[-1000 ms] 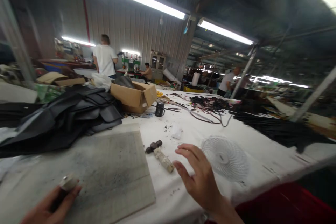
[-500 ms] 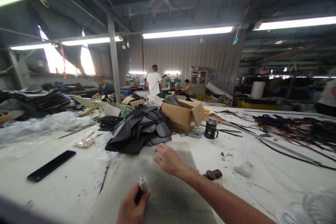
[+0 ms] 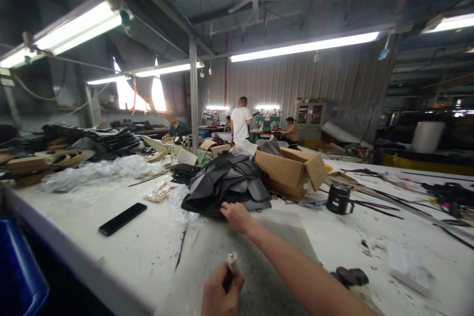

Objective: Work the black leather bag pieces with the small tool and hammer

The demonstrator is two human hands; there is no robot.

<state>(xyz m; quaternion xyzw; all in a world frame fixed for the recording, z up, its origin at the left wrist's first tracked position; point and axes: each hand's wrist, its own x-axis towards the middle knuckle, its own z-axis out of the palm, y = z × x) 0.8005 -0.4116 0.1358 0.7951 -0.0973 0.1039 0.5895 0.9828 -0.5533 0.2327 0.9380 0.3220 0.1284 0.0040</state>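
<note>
My left hand (image 3: 221,289) is wrapped round a small pale cylindrical tool (image 3: 233,262) with a metal tip, held above the grey mat (image 3: 274,242). Farther forward, my right hand (image 3: 237,216) touches the front edge of a heap of dark grey and black sheet pieces (image 3: 225,182). Its fingers are bent and pressed together at that edge; whether a piece is between them is too small to tell.
Behind the heap stands an open cardboard box (image 3: 279,170), with a black mug (image 3: 338,199) to its right. A phone (image 3: 123,218) and a bag of small brass-coloured parts (image 3: 159,192) lie left. Dark hammer-like heads (image 3: 350,276) sit near my right forearm. People are in the background.
The view has swung left, so the scene sits farther right. My right hand has reached forward to the dark heap and its fingers have closed. My left hand still holds the pale tool.
</note>
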